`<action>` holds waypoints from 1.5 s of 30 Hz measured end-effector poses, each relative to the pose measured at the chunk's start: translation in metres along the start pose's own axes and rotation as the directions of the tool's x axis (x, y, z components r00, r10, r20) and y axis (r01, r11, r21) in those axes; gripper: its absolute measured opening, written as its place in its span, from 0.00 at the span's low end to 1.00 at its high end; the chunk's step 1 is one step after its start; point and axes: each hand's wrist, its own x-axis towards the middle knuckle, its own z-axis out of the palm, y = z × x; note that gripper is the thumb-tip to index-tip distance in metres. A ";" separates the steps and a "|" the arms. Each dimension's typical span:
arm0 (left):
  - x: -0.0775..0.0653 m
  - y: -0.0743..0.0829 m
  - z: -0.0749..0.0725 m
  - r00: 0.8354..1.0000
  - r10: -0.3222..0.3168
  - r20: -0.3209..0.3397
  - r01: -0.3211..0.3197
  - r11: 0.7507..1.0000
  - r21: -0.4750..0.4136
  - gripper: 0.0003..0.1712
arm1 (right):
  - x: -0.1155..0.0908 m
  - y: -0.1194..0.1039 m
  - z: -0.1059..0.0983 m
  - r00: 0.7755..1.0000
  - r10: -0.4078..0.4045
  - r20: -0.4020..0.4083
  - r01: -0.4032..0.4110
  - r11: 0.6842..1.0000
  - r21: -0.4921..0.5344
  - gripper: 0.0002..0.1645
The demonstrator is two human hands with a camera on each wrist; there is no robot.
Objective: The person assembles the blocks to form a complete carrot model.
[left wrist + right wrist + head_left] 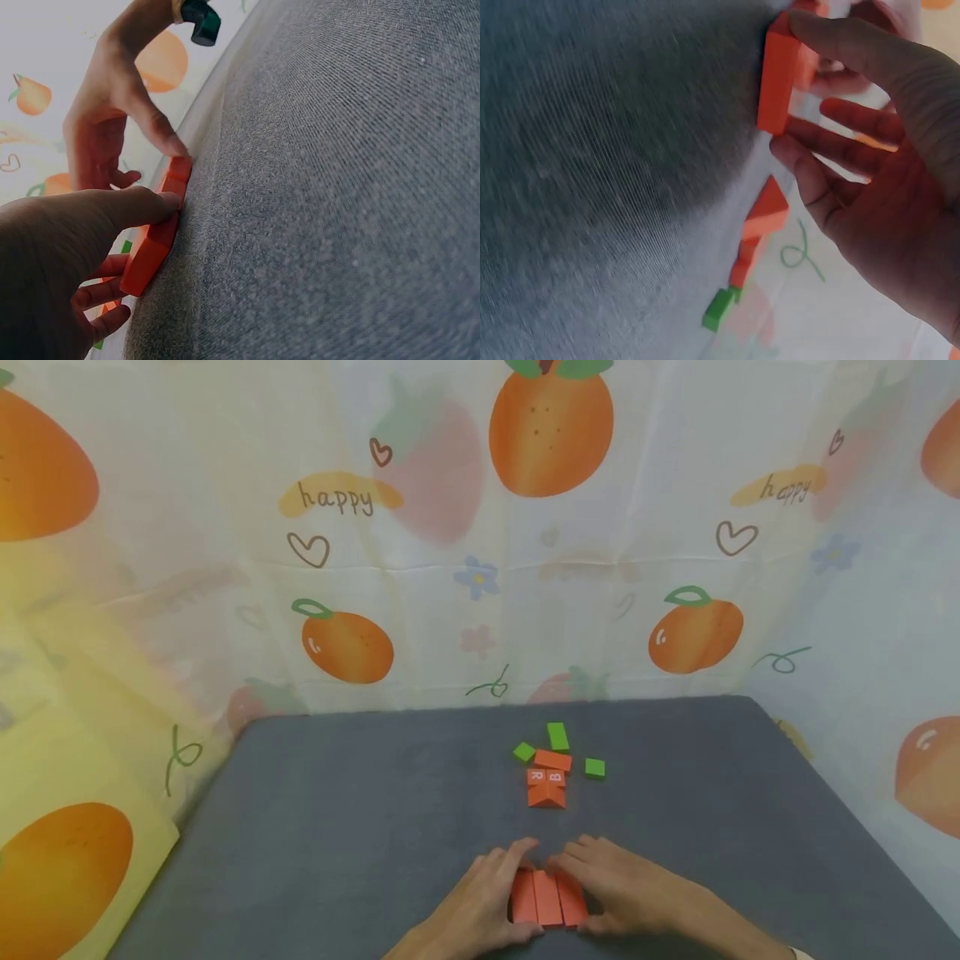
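Observation:
Three orange-red building blocks [548, 906] lie side by side in a row near the front of the grey table. My left hand [480, 902] grips the row's left block [523, 897], thumb at its near end and fingers round its far side. On the opposite side, my right hand [633, 887] holds the right block [573, 902] between thumb and fingers. The left wrist view shows the left thumb on the orange block's edge [150, 251]. In the right wrist view, the right thumb and fingertips touch the ends of the right block [778, 82].
Beyond the hands, orange blocks marked with white letters [547, 795] stand together, with an orange bar [553, 760] behind them. Around these lie a green bar [557, 737] and two small green blocks, one left [524, 752] and one right [595, 768]. A fruit-patterned curtain [525, 610] hangs behind the table.

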 end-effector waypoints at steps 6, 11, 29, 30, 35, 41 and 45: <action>-0.002 -0.002 -0.001 1.000 0.007 0.014 -0.007 1.000 0.008 0.49 | -0.001 -0.004 0.007 0.999 0.040 -0.010 -0.039 0.998 0.057 0.44; -0.003 -0.002 -0.001 1.000 0.010 0.024 -0.010 1.000 -0.010 0.51 | 0.000 -0.004 0.008 0.999 0.042 -0.018 -0.040 0.993 0.107 0.51; -0.003 0.002 0.000 1.000 0.024 -0.001 -0.024 0.999 -0.036 0.55 | 0.004 -0.009 0.013 0.997 0.076 -0.028 -0.073 0.992 0.098 0.53; -0.003 0.003 0.000 1.000 0.016 0.004 -0.015 0.999 -0.052 0.55 | 0.005 -0.009 0.014 0.997 0.072 -0.032 -0.069 0.993 0.097 0.53; 0.001 0.004 0.000 1.000 -0.005 -0.007 0.004 0.997 -0.076 0.56 | 0.010 -0.009 0.014 0.996 0.078 -0.034 -0.075 0.994 0.086 0.52; 0.009 0.000 -0.001 0.999 0.010 -0.054 -0.012 0.999 -0.039 0.57 | 0.018 -0.004 0.011 0.994 0.107 -0.032 -0.104 0.992 0.068 0.55; 0.009 -0.002 -0.002 0.999 -0.013 -0.040 0.010 0.997 -0.078 0.58 | 0.019 0.000 0.011 0.993 0.120 -0.018 -0.117 0.988 0.103 0.56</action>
